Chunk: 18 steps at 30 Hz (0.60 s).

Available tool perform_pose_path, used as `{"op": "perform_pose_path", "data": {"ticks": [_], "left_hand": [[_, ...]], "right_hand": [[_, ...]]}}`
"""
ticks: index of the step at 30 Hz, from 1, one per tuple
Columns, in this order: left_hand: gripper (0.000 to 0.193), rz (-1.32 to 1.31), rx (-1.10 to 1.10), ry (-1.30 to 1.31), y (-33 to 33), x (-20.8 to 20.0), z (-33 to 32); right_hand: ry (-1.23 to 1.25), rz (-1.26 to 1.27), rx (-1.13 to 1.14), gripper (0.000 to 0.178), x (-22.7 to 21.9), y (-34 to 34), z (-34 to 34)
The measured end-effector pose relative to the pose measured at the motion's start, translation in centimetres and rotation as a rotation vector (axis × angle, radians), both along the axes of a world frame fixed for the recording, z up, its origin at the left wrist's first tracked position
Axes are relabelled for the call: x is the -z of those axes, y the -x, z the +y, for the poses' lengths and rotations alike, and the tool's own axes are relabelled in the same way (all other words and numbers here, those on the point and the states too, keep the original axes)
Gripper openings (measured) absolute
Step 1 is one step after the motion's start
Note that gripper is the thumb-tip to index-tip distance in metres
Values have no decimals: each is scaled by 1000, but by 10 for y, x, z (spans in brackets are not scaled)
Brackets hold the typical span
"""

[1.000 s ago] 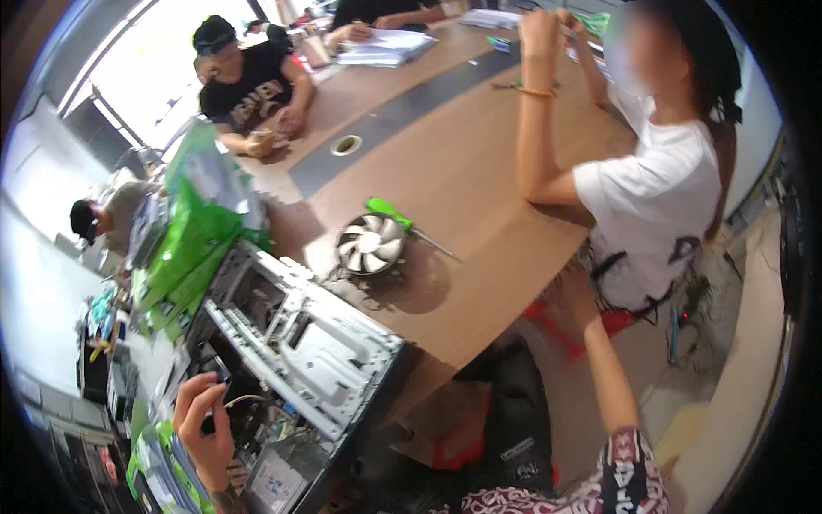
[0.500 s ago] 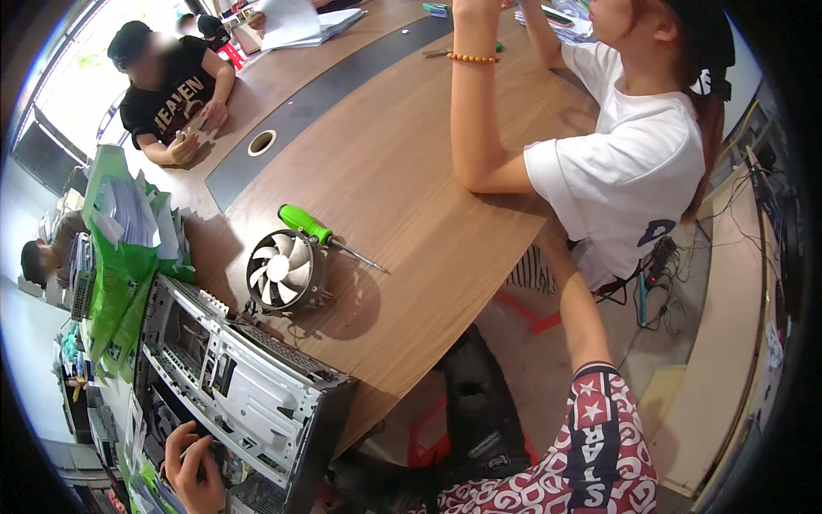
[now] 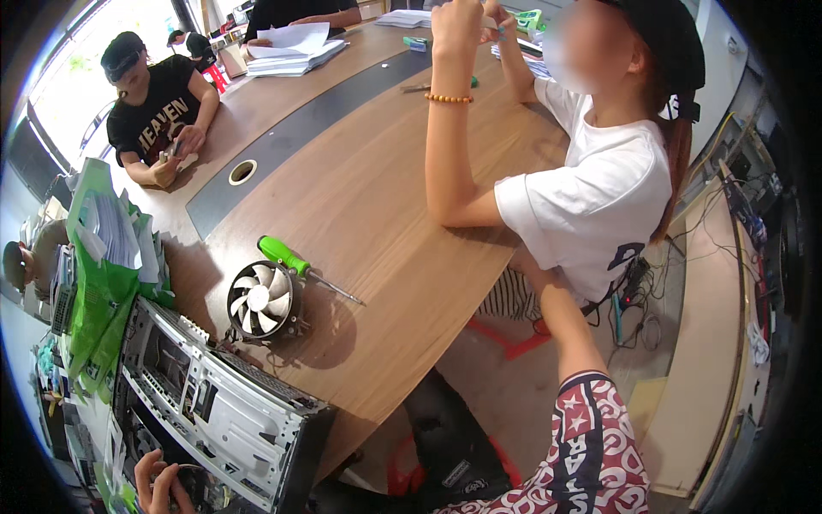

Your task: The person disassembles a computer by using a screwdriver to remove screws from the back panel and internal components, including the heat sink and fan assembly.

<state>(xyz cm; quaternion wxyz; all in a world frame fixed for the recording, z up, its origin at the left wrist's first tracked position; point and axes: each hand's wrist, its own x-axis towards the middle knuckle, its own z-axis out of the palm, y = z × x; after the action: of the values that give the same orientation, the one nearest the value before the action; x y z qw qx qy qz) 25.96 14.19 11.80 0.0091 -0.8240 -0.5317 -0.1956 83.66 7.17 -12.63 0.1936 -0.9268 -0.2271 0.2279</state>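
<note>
My left hand [image 3: 158,490] is at the lower left, its fingers bent and slightly parted beside the open interior of a desktop computer case with a bare silver metal frame and a dark front panel [image 3: 231,411]. The lower part of the hand runs out of view, and I cannot tell whether the fingertips pinch anything or touch the parts inside. The case lies at the near left corner of a long brown wood-grain table [image 3: 402,223] with a dark grey inlaid band. I cannot make out my right hand; my forearm [image 3: 569,330], bare below a red-and-white patterned sleeve [image 3: 591,428], reaches up past the table's near right edge.

Just beyond the case, on the tabletop, sits a round black cooling fan with white blades [image 3: 259,300]. Right behind it is a screwdriver with a bright green handle [image 3: 282,254], its metal shaft slanting toward the near right edge. Along the left edge, green plastic bags stuffed with papers [image 3: 103,291] stand next to the case. A person in a black T-shirt [image 3: 163,120] sits farther along that edge; a person in a white T-shirt [image 3: 591,188] leans an elbow on the right edge. White papers [image 3: 295,58] are stacked toward the far end.
</note>
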Motion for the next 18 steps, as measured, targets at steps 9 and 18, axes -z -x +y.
{"op": "perform_pose_path", "data": {"ticks": [9,18], "left_hand": [[15,27,28,32,14,2,4],[12,7,46,-59,13,0,11]], "right_hand": [[182,-2,89,61,0,-16,12],[266,-257,-39,27,8,-18,10]]}}
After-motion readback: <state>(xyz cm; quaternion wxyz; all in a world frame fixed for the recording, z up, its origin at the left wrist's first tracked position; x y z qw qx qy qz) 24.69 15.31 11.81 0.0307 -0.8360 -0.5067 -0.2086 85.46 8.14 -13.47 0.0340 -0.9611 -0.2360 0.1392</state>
